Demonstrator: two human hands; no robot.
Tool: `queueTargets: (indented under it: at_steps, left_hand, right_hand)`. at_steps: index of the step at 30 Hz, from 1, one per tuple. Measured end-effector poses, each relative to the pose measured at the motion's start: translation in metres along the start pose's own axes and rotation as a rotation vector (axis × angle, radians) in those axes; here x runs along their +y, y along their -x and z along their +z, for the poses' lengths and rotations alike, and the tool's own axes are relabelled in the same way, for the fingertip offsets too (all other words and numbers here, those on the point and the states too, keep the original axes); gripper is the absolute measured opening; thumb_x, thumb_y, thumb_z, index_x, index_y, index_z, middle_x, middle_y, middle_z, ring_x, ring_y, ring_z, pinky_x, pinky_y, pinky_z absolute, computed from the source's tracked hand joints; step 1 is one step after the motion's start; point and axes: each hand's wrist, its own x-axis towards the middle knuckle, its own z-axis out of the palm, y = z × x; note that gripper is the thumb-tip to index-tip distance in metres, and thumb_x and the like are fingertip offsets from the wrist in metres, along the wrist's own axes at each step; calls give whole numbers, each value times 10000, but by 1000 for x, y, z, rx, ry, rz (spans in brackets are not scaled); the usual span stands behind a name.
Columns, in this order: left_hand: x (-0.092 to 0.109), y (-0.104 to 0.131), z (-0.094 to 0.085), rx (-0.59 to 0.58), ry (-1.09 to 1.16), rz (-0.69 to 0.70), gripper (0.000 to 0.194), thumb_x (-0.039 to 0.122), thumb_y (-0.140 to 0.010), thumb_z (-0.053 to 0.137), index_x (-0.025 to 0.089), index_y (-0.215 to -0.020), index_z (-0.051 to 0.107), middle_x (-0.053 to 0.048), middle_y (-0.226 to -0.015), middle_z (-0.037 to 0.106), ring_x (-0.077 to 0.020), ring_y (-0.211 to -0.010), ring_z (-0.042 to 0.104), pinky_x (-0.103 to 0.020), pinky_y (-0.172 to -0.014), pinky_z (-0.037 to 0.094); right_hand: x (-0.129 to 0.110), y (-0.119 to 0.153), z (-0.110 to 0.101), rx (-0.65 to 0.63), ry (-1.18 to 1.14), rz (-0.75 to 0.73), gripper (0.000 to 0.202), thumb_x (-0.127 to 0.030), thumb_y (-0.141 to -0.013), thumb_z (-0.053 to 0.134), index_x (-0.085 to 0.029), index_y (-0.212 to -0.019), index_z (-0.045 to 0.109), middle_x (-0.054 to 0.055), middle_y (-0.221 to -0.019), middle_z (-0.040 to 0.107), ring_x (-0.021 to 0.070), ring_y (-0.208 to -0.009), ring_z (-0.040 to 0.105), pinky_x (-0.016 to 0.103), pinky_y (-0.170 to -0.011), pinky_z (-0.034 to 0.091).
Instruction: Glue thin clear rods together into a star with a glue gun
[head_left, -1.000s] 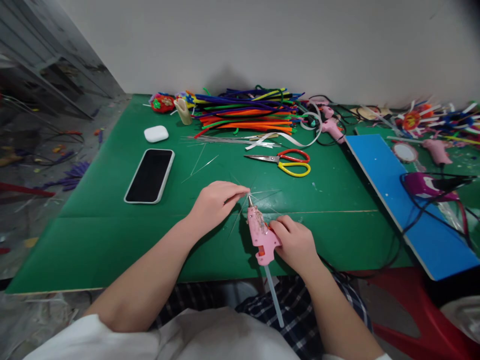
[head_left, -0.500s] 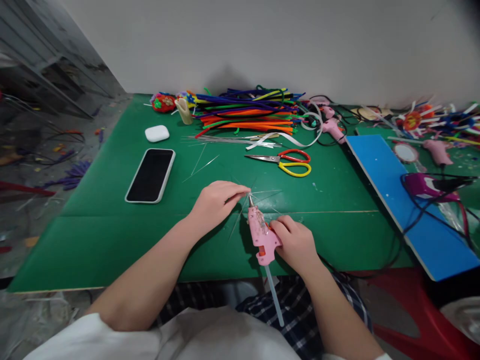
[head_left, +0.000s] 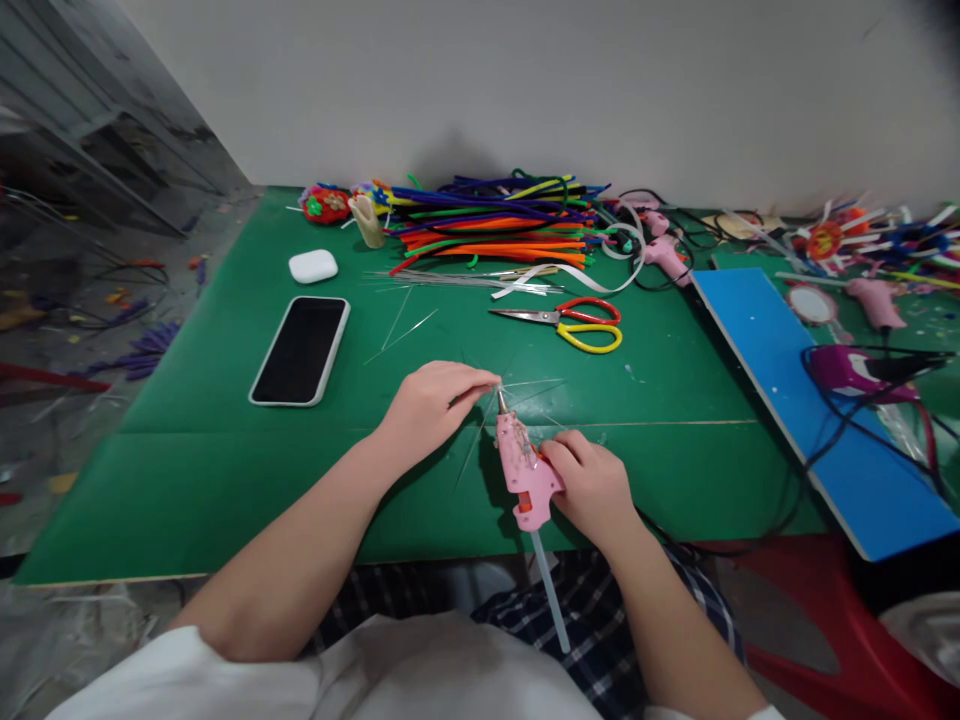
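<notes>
My left hand [head_left: 439, 405] pinches several thin wires [head_left: 531, 384] where they cross, near the middle of the green table. The wires fan out from its fingertips like a star. A pink glue gun [head_left: 523, 470] is held by my right hand [head_left: 590, 482], whose fingers wrap its side by the orange trigger. The metal nozzle points away from me and meets the crossing of the wires, right at my left fingertips. From the gun's rear a clear glue stick [head_left: 551, 595] sticks out over the table's front edge.
Scissors [head_left: 559, 318] lie beyond my hands, before loose wires [head_left: 465, 280] and a pile of coloured pipe cleaners [head_left: 495, 225]. A phone [head_left: 300, 350] and white case [head_left: 313, 266] are at left. Rightward are a blue board [head_left: 817, 410], a purple device [head_left: 859, 372] and black cables.
</notes>
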Motion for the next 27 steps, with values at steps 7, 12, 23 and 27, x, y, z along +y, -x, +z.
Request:
queueTargets:
  at_steps: [7,12,23,27]
  left_hand:
    - [0,0,0,11,-2,11,183,223,-836,480,193,-928,635,-11,-887,677,-128,-849,603,-259,-792,451]
    - [-1,0,0,1,-7,8,191,233,-838,474,202,-938,633,-15,-895,675,-142,-855,604,-275,-789,455]
    - [-1,0,0,3,-8,12,190,242,-841,475,200,-934,635,-11,-890,676,-136,-848,601,-269,-787,452]
    - [-2,0,0,6,-4,16,185,226,-837,480,198,-933,635,-8,-890,675,-131,-849,599,-264,-787,450]
  right_hand:
    - [0,0,0,0,0,7,251,-89,-673,487,-197,-885,565,28,-822,577,126,-624,478,240,-565,328]
    - [0,1,0,-1,-14,11,242,-94,-680,486,-193,-884,570,32,-834,579,123,-629,483,237,-572,334]
    - [1,2,0,-10,-26,13,235,-101,-696,482,-193,-895,565,33,-837,577,125,-632,486,241,-566,334]
    - [1,3,-2,-14,-38,12,209,-110,-712,486,-190,-889,564,33,-823,574,124,-636,488,237,-572,336]
